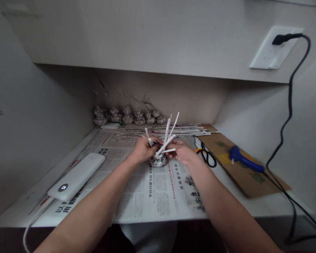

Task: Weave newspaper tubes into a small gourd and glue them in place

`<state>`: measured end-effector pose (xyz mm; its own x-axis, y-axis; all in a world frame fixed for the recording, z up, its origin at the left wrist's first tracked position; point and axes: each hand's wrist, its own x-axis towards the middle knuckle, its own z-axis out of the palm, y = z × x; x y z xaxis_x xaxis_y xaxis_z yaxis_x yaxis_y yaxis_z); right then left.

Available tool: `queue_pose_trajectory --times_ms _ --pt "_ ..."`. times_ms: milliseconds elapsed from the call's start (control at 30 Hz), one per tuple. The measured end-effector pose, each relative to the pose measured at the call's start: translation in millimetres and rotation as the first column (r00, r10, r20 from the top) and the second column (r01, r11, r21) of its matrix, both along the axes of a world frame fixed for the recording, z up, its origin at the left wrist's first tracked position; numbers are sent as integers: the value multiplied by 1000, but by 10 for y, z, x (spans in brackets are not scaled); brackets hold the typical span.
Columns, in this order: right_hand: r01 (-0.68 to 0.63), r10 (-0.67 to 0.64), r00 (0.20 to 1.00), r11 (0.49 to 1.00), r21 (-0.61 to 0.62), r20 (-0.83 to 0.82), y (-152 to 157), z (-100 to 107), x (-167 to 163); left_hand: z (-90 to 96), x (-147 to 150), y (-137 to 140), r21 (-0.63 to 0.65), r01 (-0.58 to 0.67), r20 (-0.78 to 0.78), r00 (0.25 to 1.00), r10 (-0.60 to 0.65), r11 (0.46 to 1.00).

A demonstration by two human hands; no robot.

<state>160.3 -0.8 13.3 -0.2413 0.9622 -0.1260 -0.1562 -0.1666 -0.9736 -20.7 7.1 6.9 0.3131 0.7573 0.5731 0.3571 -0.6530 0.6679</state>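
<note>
A small round piece woven from rolled newspaper [158, 161] stands on the newspaper sheet [137, 200] in front of me. Several white paper strips [167, 128] stick up and outward from its top. My left hand [145, 149] grips its left side, with thumb and fingers curled at the rim. On the other side, my right hand [181, 151] has its fingers pinched at the strips by the right rim. Those fingertips are partly hidden behind the strips, so exactly which strip they hold is unclear.
Several woven paper gourds [127, 116] line the back wall, behind loose paper sticks [179, 131]. A white power bank [79, 175] with a cable lies left. Right are black-handled scissors [210, 159] and a blue glue gun [246, 161] on cardboard [252, 188], its cord rising to a socket [275, 49].
</note>
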Motion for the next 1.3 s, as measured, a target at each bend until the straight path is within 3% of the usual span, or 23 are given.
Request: queue_pose_trajectory --times_ms 133,233,400,500,567,667,733,833,900,967,1200,1300 --pt "65 -67 997 997 27 48 -1 2 -38 35 -18 15 -187 21 95 995 -3 982" --pt "96 -101 991 993 62 88 1 -3 -58 56 -37 24 -262 17 49 999 -4 965" --pt "150 -189 968 964 221 168 -25 -48 -115 71 13 -54 -107 -181 -132 977 166 978" --pt "105 -210 950 913 394 233 -53 -60 -132 87 53 -99 7 -226 -224 949 221 974" --pt "76 -226 931 887 455 286 -64 -62 -131 92 56 -92 2 -222 -224 950 216 975" --pt "74 -250 911 882 465 329 -57 -80 -122 91 13 -43 -152 -153 -126 983 134 977" --pt "83 -256 910 884 459 327 -39 -106 -116 98 -43 -16 -325 -44 7 999 49 945" --pt "95 -256 914 890 446 316 -5 -150 -104 134 -152 1 -517 258 212 962 -170 816" --pt "111 -252 922 899 424 293 13 -169 -99 162 -227 9 -530 442 287 897 -337 724" --pt "130 -248 932 909 397 264 23 -177 -98 173 -291 26 -515 534 326 846 -422 671" --pt "161 -270 919 921 354 286 -10 -123 -117 90 -338 106 -563 571 363 821 -441 598" --pt "191 -290 911 926 325 294 -27 -87 -124 58 -274 101 -583 544 384 839 -386 603"
